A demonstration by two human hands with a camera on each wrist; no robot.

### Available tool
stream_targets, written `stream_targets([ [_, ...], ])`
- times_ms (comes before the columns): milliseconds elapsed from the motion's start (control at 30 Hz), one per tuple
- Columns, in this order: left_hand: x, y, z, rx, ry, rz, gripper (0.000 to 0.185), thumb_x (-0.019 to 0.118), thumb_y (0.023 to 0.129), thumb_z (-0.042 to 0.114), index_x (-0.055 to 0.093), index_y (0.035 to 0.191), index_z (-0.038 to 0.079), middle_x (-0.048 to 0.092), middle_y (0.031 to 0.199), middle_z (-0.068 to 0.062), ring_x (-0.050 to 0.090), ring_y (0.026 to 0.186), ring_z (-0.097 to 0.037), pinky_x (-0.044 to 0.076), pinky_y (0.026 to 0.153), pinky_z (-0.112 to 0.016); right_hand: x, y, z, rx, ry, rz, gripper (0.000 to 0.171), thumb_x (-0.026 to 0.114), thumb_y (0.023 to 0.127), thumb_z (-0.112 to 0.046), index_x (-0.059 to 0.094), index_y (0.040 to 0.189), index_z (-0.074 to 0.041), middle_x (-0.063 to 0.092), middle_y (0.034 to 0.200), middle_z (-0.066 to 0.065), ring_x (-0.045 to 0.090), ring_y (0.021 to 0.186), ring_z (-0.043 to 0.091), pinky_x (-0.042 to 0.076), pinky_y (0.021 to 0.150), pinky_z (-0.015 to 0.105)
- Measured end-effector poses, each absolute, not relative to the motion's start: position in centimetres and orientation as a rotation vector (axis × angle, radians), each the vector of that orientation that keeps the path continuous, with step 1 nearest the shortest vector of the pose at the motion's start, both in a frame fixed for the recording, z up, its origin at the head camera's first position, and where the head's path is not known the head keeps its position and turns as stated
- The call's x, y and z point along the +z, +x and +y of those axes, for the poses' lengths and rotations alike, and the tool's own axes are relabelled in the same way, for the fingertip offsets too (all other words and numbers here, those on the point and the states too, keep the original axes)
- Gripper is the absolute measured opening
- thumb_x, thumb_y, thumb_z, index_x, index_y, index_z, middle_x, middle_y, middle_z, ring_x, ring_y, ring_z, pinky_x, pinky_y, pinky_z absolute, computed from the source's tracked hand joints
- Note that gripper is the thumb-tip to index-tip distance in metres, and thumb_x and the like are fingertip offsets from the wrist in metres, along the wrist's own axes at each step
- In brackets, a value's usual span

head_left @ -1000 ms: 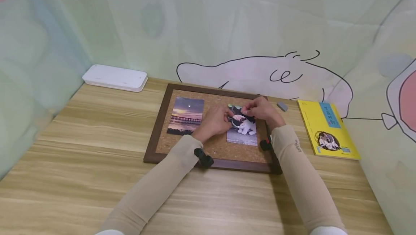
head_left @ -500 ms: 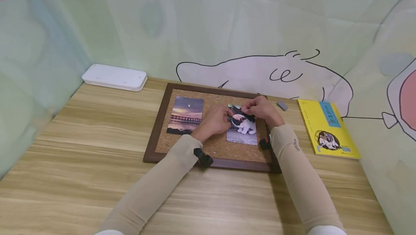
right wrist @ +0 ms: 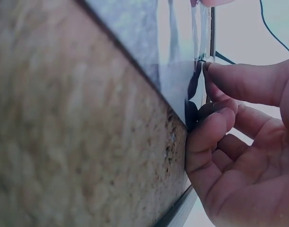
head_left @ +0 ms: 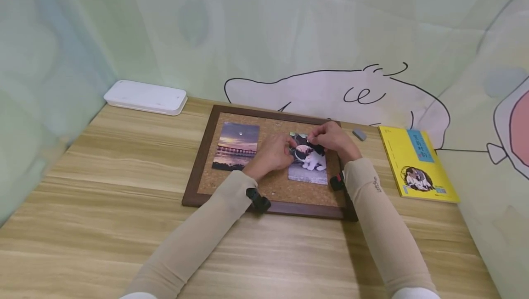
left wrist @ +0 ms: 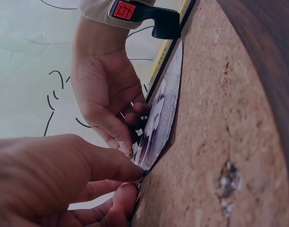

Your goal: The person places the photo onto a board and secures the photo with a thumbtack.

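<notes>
Nearest us on the bench [head_left: 103,225] lies the cork board [head_left: 272,188], and on its right half lies the cat photo [head_left: 310,170], which we judge thin, light, easily creased and glossy enough to slide. Our left hand [head_left: 270,152] pinches its far left corner with curled fingers, and our right hand [head_left: 332,140] pinches something small at its far edge, hidden from us. We would hold such a print only by edges or corners, flat against the cork.
</notes>
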State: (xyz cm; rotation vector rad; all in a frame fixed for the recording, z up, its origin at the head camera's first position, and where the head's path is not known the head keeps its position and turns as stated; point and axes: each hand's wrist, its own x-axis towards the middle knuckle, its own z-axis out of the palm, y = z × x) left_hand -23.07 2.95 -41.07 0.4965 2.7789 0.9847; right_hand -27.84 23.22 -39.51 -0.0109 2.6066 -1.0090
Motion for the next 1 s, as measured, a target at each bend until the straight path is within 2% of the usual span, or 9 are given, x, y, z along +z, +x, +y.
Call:
stream_targets([
  [233,-40.96,-22.99,2.92,1.009,0.447,2.749,0.033,0.074,0.083,0.009,0.069,0.115,0.013,0.059,0.069,0.001,0.052,0.063,-0.015,0.038,0.059,-0.027,-39.44,-27.83,22.92,-1.017,0.024,2.62,0.018,0.067,0.093,-0.02,0.072,0.102,-0.006,0.062,0.099,0.005,0.052,0.079,0.017,0.043,0.06,0.025],
  [567,-41.1,-23.07,2.96,1.004,0.476,2.762,0.032,0.075,0.083,0.011,0.07,0.114,0.013,0.059,0.068,0.001,0.053,0.066,-0.016,0.038,0.061,-0.026,-39.75,-27.63,22.52,-0.987,0.035,2.689,0.017,0.07,0.089,-0.024,0.07,0.095,-0.007,0.061,0.099,0.005,0.051,0.08,0.019,0.042,0.059,0.027],
  [1000,-40.99,-22.87,3.09,0.998,0.428,2.753,0.032,0.075,0.084,0.01,0.069,0.115,0.014,0.058,0.068,0.002,0.053,0.066,-0.015,0.037,0.061,-0.027,-39.93,-27.76,23.14,-1.066,0.01,2.648,0.01,0.068,0.088,-0.014,0.064,0.091,-0.006,0.061,0.104,0.007,0.051,0.084,0.019,0.044,0.06,0.026],
])
